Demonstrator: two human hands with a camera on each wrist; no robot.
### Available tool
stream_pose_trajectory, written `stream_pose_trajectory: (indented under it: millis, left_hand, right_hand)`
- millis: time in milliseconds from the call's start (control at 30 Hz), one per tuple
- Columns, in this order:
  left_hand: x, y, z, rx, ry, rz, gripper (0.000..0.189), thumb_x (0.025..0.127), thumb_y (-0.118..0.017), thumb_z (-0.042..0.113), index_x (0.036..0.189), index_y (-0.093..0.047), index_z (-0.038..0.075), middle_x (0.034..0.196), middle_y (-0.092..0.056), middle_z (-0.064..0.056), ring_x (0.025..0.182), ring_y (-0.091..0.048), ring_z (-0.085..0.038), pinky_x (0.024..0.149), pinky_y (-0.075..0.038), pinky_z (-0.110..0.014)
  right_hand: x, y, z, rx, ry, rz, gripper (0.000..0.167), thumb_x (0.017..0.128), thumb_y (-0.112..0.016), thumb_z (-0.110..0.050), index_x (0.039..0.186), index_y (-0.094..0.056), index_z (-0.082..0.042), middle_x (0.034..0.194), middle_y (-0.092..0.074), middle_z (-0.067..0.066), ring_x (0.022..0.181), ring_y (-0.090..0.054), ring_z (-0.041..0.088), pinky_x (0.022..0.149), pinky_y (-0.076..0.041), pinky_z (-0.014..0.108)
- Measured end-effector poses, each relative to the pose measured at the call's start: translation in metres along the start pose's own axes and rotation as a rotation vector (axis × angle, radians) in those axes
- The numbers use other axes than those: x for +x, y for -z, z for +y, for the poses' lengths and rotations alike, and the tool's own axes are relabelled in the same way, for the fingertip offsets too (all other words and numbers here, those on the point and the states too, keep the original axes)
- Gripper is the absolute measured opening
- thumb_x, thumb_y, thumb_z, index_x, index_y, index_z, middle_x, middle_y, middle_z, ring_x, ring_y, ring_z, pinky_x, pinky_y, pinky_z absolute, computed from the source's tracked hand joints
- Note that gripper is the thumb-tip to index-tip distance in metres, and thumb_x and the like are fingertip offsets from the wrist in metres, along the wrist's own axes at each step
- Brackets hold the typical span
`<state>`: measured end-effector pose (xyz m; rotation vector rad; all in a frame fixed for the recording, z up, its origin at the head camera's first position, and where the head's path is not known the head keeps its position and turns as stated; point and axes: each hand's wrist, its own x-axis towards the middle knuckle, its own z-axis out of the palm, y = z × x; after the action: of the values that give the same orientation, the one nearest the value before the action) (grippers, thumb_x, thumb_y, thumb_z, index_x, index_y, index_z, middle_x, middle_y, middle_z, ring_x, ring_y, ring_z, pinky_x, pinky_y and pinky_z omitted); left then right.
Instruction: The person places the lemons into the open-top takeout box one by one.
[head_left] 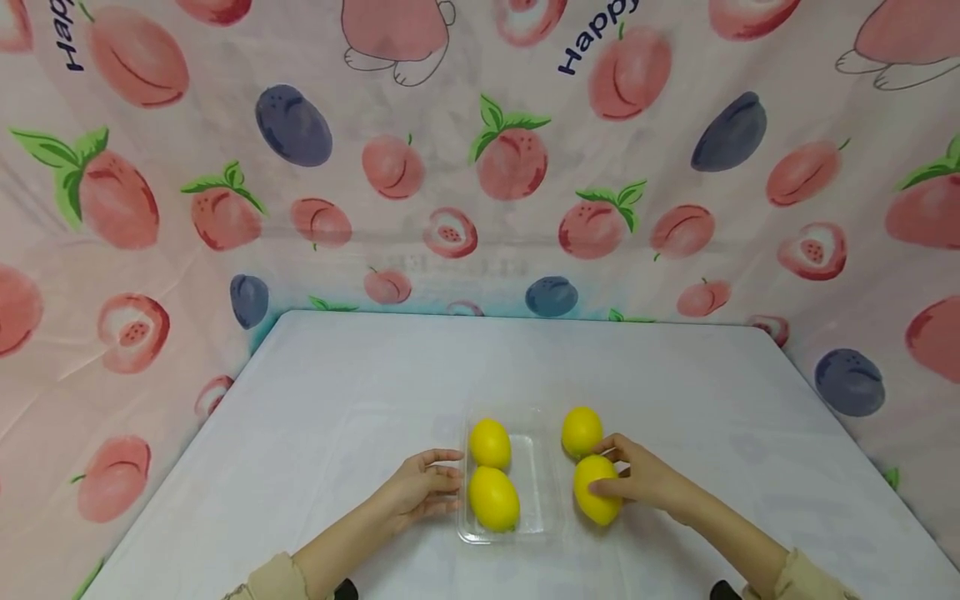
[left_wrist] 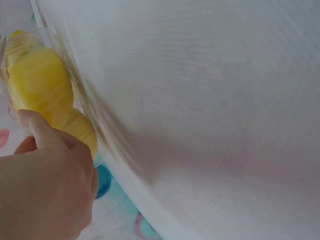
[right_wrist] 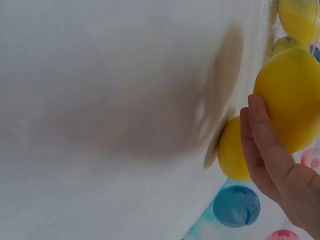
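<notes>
A clear plastic container stands on the white table, with two yellow lemons in its left half, a rear lemon and a front lemon. My left hand touches the container's left side with its fingertips; in the left wrist view the left hand is beside the clear wall. To the right of the container, my right hand grips a lemon between thumb and fingers. In the right wrist view this held lemon appears raised off the table. Just behind it sits another lemon.
The white table extends around the container. A pink cloth printed with peaches and dark blue fruit hangs behind the table and at its sides.
</notes>
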<state>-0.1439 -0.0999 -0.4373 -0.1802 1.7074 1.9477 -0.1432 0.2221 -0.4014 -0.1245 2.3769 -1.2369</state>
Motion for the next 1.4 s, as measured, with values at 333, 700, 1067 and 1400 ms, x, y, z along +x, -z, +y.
stream_pose_trajectory:
  millis: [333,700,1067,1400]
  left_hand:
    - [0.0,0.001,-0.001,-0.006,-0.002,-0.009,0.04,0.091,-0.052,-0.002,0.131,-0.044,-0.002,0.088,-0.056,0.0,0.076,-0.059,-0.011,0.074,-0.059,-0.028]
    - [0.002,0.001,0.0,-0.004,-0.001,0.001,0.041,0.09,-0.054,-0.002,0.131,-0.044,-0.002,0.085,-0.056,0.001,0.074,-0.059,-0.01,0.071,-0.059,-0.026]
    - [0.001,0.002,-0.001,-0.003,0.003,0.007,0.042,0.09,-0.054,-0.002,0.131,-0.044,-0.001,0.085,-0.057,0.001,0.073,-0.059,-0.009,0.071,-0.059,-0.027]
    - [0.0,0.002,-0.001,-0.005,-0.002,-0.006,0.046,0.089,-0.057,-0.002,0.132,-0.042,-0.002,0.086,-0.057,0.002,0.074,-0.059,-0.009,0.072,-0.059,-0.028]
  right_hand:
    - [0.0,0.004,-0.001,0.029,0.07,-0.008,0.057,0.083,-0.069,-0.02,0.127,-0.041,0.004,0.119,-0.05,0.023,0.088,-0.058,0.021,0.072,-0.055,0.032]
    - [0.006,0.004,-0.015,0.003,0.08,0.063,0.057,0.083,-0.07,-0.025,0.129,-0.045,-0.001,0.124,-0.05,0.023,0.094,-0.06,0.023,0.08,-0.056,0.035]
    - [0.016,0.001,-0.028,-0.022,0.104,0.093,0.054,0.084,-0.07,-0.025,0.128,-0.048,-0.003,0.124,-0.051,0.021,0.095,-0.058,0.023,0.084,-0.056,0.037]
    - [0.026,-0.002,-0.042,-0.01,0.157,0.06,0.054,0.085,-0.069,-0.026,0.131,-0.048,-0.006,0.125,-0.053,0.021,0.1,-0.057,0.025,0.088,-0.054,0.041]
